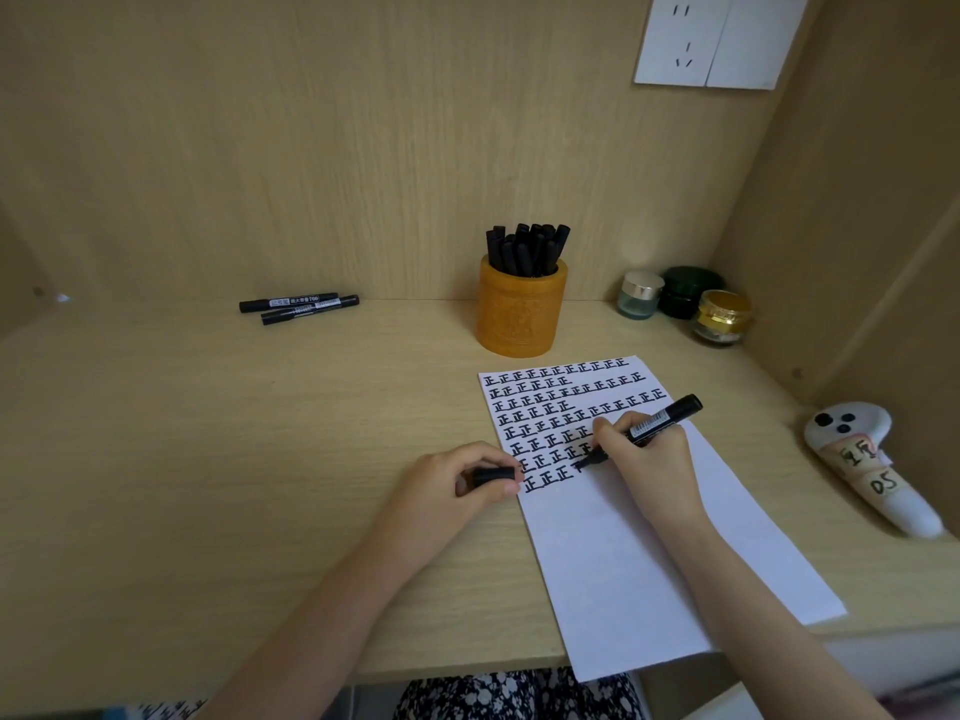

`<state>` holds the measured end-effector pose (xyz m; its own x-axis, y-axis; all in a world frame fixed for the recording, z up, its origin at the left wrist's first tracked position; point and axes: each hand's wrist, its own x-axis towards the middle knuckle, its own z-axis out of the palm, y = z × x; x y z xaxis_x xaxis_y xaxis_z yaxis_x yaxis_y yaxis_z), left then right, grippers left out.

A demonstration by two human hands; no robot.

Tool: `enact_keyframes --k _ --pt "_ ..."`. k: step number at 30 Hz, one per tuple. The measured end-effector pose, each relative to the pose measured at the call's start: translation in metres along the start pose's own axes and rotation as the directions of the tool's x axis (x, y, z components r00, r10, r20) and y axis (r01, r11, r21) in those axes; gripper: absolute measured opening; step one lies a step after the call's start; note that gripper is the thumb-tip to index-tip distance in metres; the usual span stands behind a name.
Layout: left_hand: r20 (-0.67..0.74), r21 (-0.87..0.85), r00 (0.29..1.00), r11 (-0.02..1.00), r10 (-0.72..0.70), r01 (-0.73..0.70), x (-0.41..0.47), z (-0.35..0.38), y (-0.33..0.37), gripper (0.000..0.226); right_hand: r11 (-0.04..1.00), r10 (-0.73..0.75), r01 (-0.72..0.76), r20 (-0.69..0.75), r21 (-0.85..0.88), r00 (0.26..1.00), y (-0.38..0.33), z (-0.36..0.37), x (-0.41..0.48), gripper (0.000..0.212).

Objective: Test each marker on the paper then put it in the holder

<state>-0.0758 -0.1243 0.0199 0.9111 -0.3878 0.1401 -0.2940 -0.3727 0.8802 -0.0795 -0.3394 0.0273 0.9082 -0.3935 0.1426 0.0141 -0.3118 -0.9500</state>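
Writing right hand (649,449) at frame centre, fingers clamped on black marker (641,430), tip on paper (649,553), left hand (462,478) fingers closed around marker cap (492,476), bamboo holder (521,310) above, two markers (298,306) upper left on surface (260,459)

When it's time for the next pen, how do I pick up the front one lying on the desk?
Pinch the front marker across the middle of its barrel, reaching down from above. It lies flat on the desk, close beside the other marker, so approach from its near, open side with fingers spanning its narrow width.
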Motion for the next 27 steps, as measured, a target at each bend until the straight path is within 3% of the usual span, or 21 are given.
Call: enact_keyframes --k 27 --pt "0.009 0.010 1.000 1.000 -0.013 0.013 -0.0002 -0.0001 -0.0009 0.013 0.998 -0.014 0.016 0.036 -0.060 0.999 -0.0041 -0.0014 -0.0052 0.027"
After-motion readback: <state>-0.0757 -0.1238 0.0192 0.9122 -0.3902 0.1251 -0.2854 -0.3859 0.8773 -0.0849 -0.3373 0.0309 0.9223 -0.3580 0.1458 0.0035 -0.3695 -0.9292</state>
